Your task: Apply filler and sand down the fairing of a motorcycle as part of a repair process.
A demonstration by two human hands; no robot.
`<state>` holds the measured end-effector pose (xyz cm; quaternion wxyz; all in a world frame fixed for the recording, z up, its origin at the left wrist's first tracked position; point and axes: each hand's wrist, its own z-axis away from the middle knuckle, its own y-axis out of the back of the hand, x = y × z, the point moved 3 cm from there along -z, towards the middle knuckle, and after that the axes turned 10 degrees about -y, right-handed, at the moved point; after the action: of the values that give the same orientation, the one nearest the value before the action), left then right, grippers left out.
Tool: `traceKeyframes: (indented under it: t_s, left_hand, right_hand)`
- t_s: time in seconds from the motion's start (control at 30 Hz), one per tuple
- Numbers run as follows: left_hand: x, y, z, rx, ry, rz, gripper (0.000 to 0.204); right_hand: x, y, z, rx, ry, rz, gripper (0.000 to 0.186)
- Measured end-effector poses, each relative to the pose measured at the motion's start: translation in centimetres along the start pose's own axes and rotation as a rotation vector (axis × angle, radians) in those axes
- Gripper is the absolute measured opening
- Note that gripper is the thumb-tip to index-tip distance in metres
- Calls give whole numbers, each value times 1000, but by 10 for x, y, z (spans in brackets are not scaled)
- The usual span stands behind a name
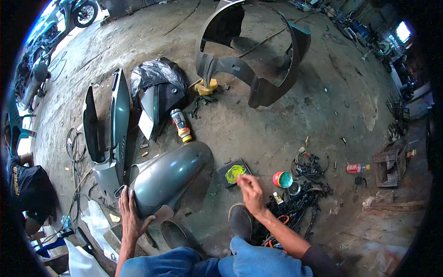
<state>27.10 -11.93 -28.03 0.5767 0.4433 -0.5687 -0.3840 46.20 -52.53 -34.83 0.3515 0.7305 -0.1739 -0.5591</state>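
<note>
A glossy grey motorcycle fender [173,173] lies in front of my feet. My left hand [130,212] grips its near left end, fingers along the edge and thumb spread over the lower rim. My right hand [251,194] is over the floor, its fingers curled together; whatever they pinch, if anything, is too small to make out. Just beyond those fingertips is a dark square board [227,172] with yellow-green paste [236,173] on it. An opened red tin [282,179] of teal paste stands to the right, with a round lid [294,188] and a small tube [278,198] close by.
Grey body panels [121,106] and a bottle [180,124] lie beyond the fender. A large dark fairing [272,92] sits farther off. Tangled black wiring [304,207] is near my right foot. Another person [30,189] is at the far left. A plastic bottle [357,168] lies rightward.
</note>
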Motion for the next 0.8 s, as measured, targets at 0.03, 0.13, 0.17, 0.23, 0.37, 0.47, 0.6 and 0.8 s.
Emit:
traceKeyframes:
  t_s: [0.03, 0.13, 0.17, 0.23, 0.37, 0.47, 0.6, 0.8]
  left_hand:
    - [-3, 2, 6, -54, 66, 20, 131]
    - [9, 0, -13, -59, 70, -79, 142]
    - [16, 1, -22, -72, 79, -111, 143]
    - [17, -1, -36, -56, 80, -104, 142]
    - [11, 0, -46, -67, 44, -58, 141]
    - [9, 6, -54, -48, 32, 19, 136]
    - [13, 4, -67, 5, -10, 95, 127]
    - [8, 17, -61, 131, 50, 183, 130]
  right_hand:
    - [-1, 3, -7, 40, -95, -42, 40]
    - [12, 4, -30, 86, -151, -4, 32]
    - [9, 10, -36, 95, -226, -4, 28]
    - [27, 11, -46, 98, -350, -64, 24]
    - [44, 13, -37, 18, -595, -84, 20]
    - [47, -3, -27, 25, -655, -283, 19]
    - [43, -19, -27, -4, -712, -492, 19]
    - [9, 7, -37, 42, -113, 14, 36]
